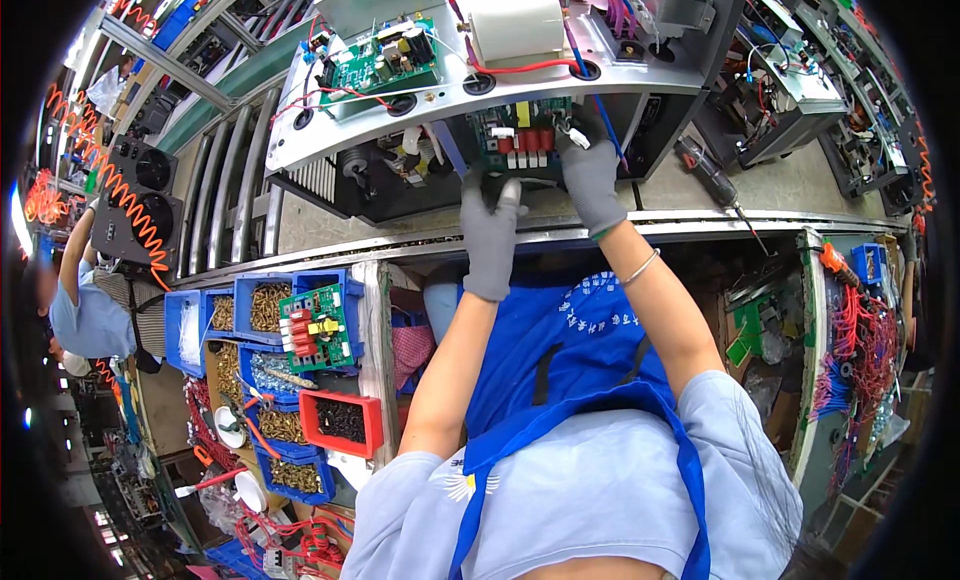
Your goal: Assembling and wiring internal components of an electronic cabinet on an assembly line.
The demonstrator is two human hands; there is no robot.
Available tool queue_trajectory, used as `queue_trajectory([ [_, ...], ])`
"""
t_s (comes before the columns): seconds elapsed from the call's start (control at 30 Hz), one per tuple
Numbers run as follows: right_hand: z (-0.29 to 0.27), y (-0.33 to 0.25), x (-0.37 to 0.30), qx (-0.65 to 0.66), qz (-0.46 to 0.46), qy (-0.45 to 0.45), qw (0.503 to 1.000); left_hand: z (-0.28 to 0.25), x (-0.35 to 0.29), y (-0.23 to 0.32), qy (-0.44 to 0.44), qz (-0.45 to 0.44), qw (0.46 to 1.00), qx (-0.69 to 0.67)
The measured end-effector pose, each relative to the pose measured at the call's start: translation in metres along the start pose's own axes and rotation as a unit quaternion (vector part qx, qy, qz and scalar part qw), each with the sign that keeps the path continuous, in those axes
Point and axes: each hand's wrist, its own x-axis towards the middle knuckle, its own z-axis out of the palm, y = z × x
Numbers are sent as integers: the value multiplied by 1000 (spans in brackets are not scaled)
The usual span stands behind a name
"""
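Inside the metal cabinet (283, 158) on the bench (308, 225), a green board (525, 137) sits just beyond two grey-gloved hands. At its lower edge is the left hand (488, 235), fingers partly curled; whether its grip holds anything, one cannot tell. Along its right side is the right hand (592, 180), fingers bent beside a white connector (579, 138); its grip is partly hidden, its hold unclear. A driver (708, 173) lies to the right; at lower left are blue bins (329, 483) and a red tray (376, 427).
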Motion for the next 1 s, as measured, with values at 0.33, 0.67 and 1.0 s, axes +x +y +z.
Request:
queue_trajectory([
  [0.33, -26, -31, -7, 9, 141, -86, 986, 2, -3, -30, 29, 50, 985, 161],
  [0.67, -16, 6, -12, -91, 7, -36, 995, -6, 8, -38, -31, -161, 843, 513],
  [1.0, -4, 49, -12, -227, -45, 64, 971, 22, 23, 1, 0, 22, 980, 200],
])
